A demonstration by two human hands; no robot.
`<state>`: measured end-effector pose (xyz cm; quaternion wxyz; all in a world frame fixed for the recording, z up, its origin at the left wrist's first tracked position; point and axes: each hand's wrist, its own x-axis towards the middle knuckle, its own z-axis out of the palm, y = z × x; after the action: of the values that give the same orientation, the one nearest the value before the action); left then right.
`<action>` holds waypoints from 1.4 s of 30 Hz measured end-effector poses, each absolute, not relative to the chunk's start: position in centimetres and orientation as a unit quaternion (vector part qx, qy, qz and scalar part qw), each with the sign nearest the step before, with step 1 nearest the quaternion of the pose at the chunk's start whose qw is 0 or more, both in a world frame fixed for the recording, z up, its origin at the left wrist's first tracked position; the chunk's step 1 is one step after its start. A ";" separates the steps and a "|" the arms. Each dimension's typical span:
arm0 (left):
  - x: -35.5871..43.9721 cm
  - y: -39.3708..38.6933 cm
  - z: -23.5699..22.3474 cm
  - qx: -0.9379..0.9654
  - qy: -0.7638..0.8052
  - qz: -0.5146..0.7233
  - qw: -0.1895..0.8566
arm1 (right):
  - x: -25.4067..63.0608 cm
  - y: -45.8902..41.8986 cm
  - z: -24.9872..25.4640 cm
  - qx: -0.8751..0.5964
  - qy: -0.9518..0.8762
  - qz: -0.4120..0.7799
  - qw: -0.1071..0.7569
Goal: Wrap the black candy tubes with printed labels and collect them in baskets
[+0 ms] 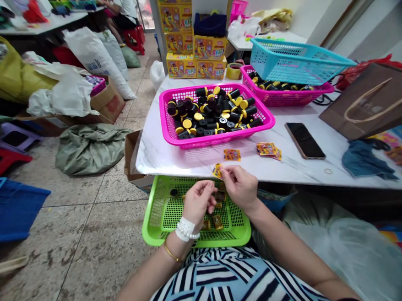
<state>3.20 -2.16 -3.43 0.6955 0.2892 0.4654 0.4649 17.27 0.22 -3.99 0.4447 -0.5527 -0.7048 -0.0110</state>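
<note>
At the near edge of the table (156,160), pinching a small orange label (216,171) between thumb and fingertips of the right hand (240,186); just ahead and slightly right of the left hand (198,201). Cannot tell its long axis, partly covered. Curling left fingers toward thumb above the green basket (150,218); cannot tell if gripping anything.

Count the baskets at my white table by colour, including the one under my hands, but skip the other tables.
Pink baskets: 2
Light-blue basket: 1
Green basket: 1
Total: 4
</note>
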 end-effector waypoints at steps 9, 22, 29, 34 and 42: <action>1.0 -2.6 -3.9 0.426 0.470 0.436 0.638 | 16.4 -4.9 -3.6 -0.586 -0.593 0.314 0.454; -0.5 -6.4 -3.5 0.505 0.538 0.478 0.476 | 14.8 -6.3 -5.2 -0.569 -0.509 0.444 0.470; -0.4 -6.0 -3.4 0.545 0.536 0.492 0.416 | 14.3 -6.4 -5.8 -0.559 -0.592 0.366 0.451; -1.0 -5.3 -4.1 0.483 0.555 0.490 0.466 | 13.6 -6.1 -6.0 -0.532 -0.640 0.346 0.434; -2.6 -3.7 -5.2 0.299 0.521 0.421 0.679 | 13.8 -3.3 -4.0 -0.489 -0.735 0.295 0.365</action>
<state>-2.63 -3.70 -5.22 0.6794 0.2991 0.5215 0.4206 13.78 -3.27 -4.03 0.3650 -0.4892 -0.7352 0.2948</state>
